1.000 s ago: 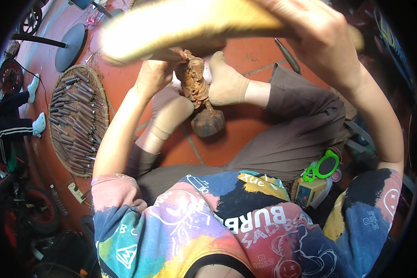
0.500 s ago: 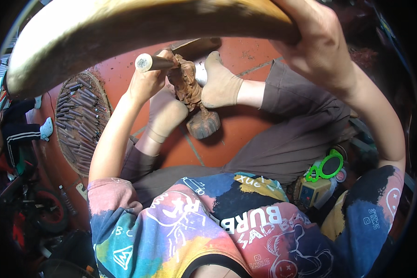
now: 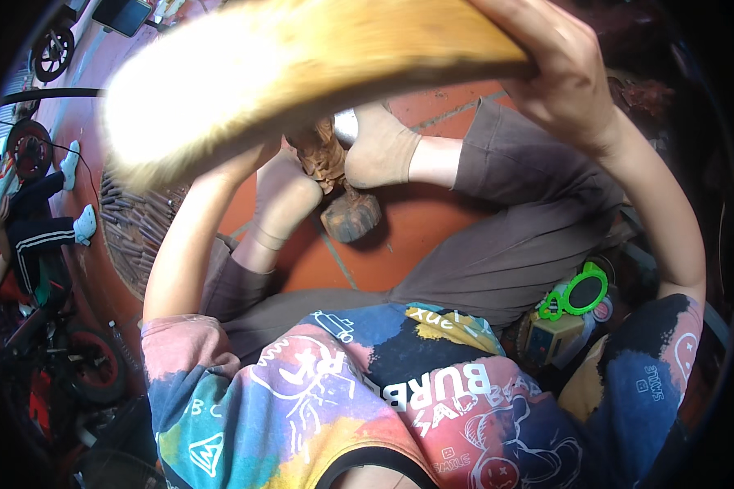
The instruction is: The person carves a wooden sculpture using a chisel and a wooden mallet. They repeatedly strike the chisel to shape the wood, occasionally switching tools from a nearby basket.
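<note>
My right hand [image 3: 567, 77] is closed round the narrow end of a thick, curved wooden mallet [image 3: 400, 49], raised high and reaching left across the view. Behind it shows part of my left hand [image 3: 253, 161]; its fingers and the chisel they gripped half a second ago are now covered by the mallet. A brown carved wooden figure [image 3: 322, 155] rests between my two feet in tan socks [image 3: 383, 151]. Its dark, rounded wooden base [image 3: 351, 218] points toward me. The figure's upper part is hidden.
Many chisels [image 3: 134, 224] lie on a round woven tray to the left. Another person's legs [image 3: 45, 236] are farther left, near a red and black wheeled vehicle [image 3: 81, 367]. By my right knee stand a small yellowish box [image 3: 550, 338] and a green round-framed object [image 3: 585, 289].
The mallet has shifted right and down in view, now covering the chisel and most of my left hand. The view has turned slightly, showing more of the floor at far left.
</note>
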Motion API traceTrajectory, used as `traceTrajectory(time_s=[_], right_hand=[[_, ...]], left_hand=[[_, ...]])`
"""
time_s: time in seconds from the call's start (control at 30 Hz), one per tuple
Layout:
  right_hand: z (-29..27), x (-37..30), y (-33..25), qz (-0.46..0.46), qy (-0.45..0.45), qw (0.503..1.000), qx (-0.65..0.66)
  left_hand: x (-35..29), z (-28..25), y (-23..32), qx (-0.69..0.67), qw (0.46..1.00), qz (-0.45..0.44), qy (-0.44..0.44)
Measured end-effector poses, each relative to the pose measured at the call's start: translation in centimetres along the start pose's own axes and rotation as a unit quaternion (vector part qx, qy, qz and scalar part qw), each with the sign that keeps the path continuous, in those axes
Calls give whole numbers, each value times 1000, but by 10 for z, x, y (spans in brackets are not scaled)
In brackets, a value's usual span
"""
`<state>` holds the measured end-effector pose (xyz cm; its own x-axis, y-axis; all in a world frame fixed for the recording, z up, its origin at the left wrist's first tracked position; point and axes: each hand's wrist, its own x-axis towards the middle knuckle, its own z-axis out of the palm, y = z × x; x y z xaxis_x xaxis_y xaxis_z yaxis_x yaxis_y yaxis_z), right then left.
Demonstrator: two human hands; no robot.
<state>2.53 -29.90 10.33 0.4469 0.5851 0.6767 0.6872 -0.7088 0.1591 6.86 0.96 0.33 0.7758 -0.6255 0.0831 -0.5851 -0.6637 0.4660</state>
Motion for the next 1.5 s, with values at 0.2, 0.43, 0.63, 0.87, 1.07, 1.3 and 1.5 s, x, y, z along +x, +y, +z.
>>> traceTrajectory(time_s=[0.2,0.43,0.63,0.87,1.07,1.3,1.5], right_hand=[[-3,0,-1,-45,15,997,-60],[-5,-2,5,-73,-3,993,-96],[-23,1,-7,82,-117,989,27],[-29,-39,-2,344,-144,911,178],[-42,-26,-8,426,-163,869,193],[-50,-39,-16,389,-134,860,303],[-43,-30,-21,368,-173,850,334]], left_hand=[[-5,4,-34,89,971,215,54],[-4,4,-12,58,982,161,82],[-9,-9,-11,-56,992,110,-1],[-68,-41,22,-467,861,-152,130],[-45,-34,84,-343,933,-58,88],[20,-4,132,-454,854,108,231],[33,0,113,-433,801,67,408]])
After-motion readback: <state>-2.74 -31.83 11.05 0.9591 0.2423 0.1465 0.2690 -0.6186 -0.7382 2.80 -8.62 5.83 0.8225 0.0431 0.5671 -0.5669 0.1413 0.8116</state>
